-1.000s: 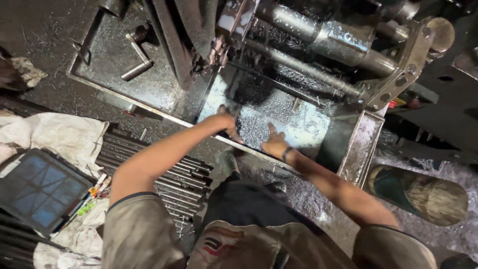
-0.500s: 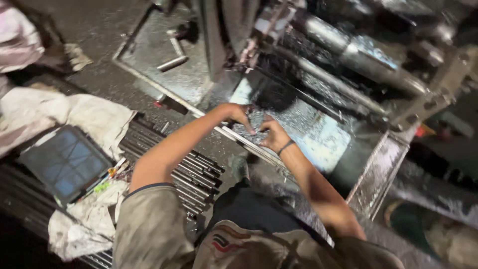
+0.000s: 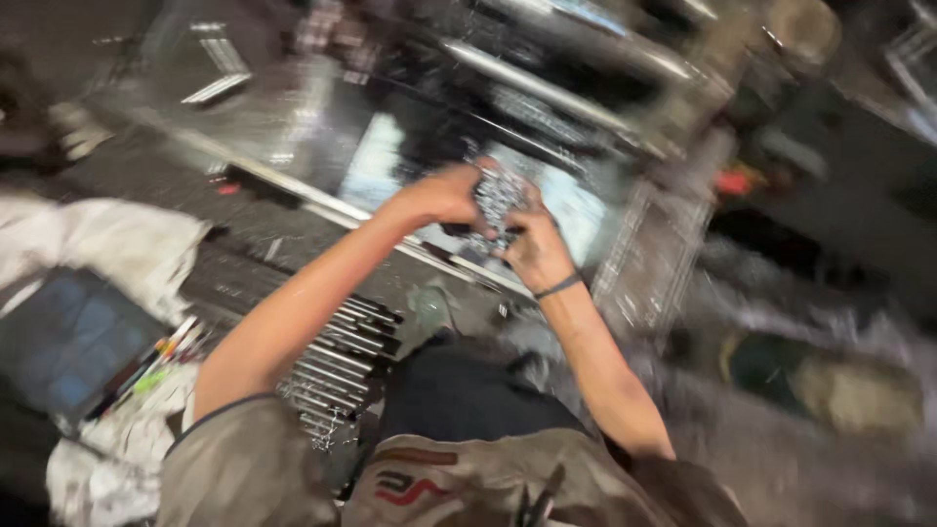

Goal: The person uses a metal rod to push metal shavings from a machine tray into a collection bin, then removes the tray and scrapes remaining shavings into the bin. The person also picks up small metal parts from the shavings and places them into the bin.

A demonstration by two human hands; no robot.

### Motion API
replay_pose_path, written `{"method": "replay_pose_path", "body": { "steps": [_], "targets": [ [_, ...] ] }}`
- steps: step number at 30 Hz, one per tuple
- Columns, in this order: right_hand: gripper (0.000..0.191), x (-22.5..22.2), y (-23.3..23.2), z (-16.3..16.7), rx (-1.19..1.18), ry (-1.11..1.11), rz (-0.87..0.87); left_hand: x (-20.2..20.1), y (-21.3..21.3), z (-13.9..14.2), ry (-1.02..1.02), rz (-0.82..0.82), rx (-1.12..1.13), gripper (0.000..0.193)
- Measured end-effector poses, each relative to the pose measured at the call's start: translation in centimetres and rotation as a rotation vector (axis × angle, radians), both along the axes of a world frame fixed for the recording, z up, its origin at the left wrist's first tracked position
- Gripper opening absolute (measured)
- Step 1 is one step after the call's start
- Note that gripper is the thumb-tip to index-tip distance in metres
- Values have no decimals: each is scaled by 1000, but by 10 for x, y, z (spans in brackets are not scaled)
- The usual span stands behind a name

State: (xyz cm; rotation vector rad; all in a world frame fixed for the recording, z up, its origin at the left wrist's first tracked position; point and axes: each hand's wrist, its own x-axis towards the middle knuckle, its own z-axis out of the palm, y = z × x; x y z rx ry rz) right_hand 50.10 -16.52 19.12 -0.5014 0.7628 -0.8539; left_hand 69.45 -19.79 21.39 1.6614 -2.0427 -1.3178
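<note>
Above the near edge of the metal tray (image 3: 390,171), a clump of shiny metal shavings (image 3: 498,200) is cupped between both hands. Left hand (image 3: 444,195) is curled over the clump from the left; right hand (image 3: 532,249) is closed under it, wristband (image 3: 558,286) visible. Both grips are wrapped around the loose swarf, presumably so that none spills. Steel rods (image 3: 332,361) are stacked below the tray's near edge. Frame is motion-blurred; finger detail cannot be resolved.

Both hands (image 3: 493,210) apparently cupping metal shavings (image 3: 499,195)
</note>
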Motion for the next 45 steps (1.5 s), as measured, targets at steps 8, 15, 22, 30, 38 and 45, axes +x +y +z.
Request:
{"method": "replay_pose_path", "body": {
  "steps": [8, 15, 22, 30, 38, 45],
  "targets": [
    [73, -202, 101, 44, -247, 80, -343, -207, 63, 43, 240, -224, -249, 102],
    [76, -359, 154, 20, -195, 153, -657, -414, 82, -9, 180, -407, -24, 121],
    [76, -438, 138, -88, -197, 331, -764, -508, 53, -124, 329, -584, -109, 131],
    [62, -412, 50, -161, -472, 1508, -478, -492, -12, -147, -258, -325, -161, 51],
    [9, -436, 224, -191, -164, 1255, -267, -393, 162, -109, 509, -204, -59, 30],
    [6, -428, 332, -227, 599, 568, -643, -299, 260, -233, 498, 116, 405, 33]
  ]
}}
